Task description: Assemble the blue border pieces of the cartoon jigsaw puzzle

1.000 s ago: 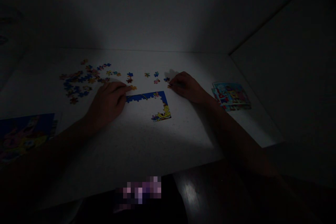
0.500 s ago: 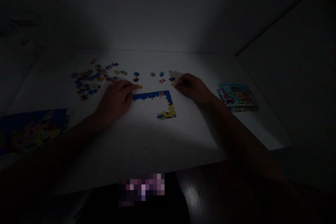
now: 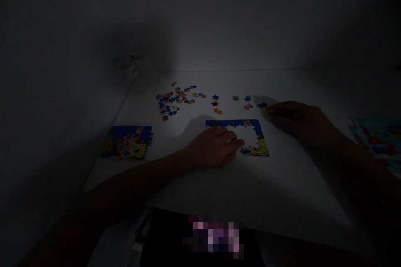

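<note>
Puzzle frame [image 3: 237, 123]: flat on the table [image 3: 291, 200], right under my left palm's fingertips; its blue top edge and yellow-and-blue right side are joined, with a bare middle.

Head view: the only view I have, dim, and my hands are dark.

Left hand [image 3: 213, 148]: fingers pressed together, lying across the frame's lower-left opening. I see no piece between them, but it's too dark to be sure.

Right hand [image 3: 296, 123]: fingers drawn together just right of the frame's top corner. I cannot tell whether they pinch anything.

Orange piece [image 3: 218, 111]: lies loose just above the frame's top edge, beyond my left fingertips and touching neither hand.

Blue piece [image 3: 262, 105]: just beyond my right fingertips, the closest piece to that hand.

Loose pieces [image 3: 172, 102]: a scattered heap well beyond my left hand.

Box [image 3: 127, 142]: a cartoon-printed box lies left of my left hand, near my forearm.

Cards [image 3: 379, 142]: a printed stack past my right hand, cut off by the picture's edge.

Just changed: my left hand has left the orange piece and dropped onto the frame, so that piece now sits free.
</note>
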Available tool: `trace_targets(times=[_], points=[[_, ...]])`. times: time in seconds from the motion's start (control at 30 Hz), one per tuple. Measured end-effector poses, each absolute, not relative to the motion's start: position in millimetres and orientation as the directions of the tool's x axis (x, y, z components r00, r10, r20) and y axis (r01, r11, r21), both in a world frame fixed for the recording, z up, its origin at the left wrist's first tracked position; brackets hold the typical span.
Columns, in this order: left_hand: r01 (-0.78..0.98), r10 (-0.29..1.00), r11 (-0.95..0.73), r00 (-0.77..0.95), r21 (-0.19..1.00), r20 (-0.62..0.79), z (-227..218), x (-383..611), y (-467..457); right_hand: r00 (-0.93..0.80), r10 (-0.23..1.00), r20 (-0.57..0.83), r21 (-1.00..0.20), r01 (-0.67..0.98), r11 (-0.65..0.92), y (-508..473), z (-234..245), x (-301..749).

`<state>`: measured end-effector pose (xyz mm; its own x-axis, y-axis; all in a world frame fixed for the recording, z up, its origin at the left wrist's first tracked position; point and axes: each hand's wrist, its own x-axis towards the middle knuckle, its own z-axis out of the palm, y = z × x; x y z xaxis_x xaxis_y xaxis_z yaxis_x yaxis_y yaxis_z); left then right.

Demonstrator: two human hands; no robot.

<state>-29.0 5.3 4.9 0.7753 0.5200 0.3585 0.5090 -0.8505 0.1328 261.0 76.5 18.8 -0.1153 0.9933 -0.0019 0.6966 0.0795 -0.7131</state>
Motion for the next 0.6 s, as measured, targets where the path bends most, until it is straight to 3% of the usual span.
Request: trace_targets(times=[0.13, 0.3, 0.47, 0.6], points=[[0.537, 0.566, -0.821, 0.724, 0.194, 0.395, 4.1, -30.1, 10.8, -0.124, 0.991, -0.043, -0.733, 0.678, 0.053, 67.1, 26.6, 249.0], [0.592, 0.644, -0.764, 0.675, 0.258, 0.360, 3.8, -28.4, 8.7, -0.289, 0.948, -0.135, -0.897, 0.441, 0.006, 37.3, 22.2, 215.0], [0.583, 0.632, -0.772, 0.665, 0.252, 0.398, 2.5, -27.1, 5.2, -0.372, 0.917, -0.142, -0.929, 0.371, 0.007, 17.5, 17.6, 194.2], [0.600, 0.661, -0.750, 0.667, 0.277, 0.344, 2.7, -29.3, 7.5, -0.429, 0.893, -0.138, -0.931, 0.363, 0.030, 20.1, 14.3, 195.5]])
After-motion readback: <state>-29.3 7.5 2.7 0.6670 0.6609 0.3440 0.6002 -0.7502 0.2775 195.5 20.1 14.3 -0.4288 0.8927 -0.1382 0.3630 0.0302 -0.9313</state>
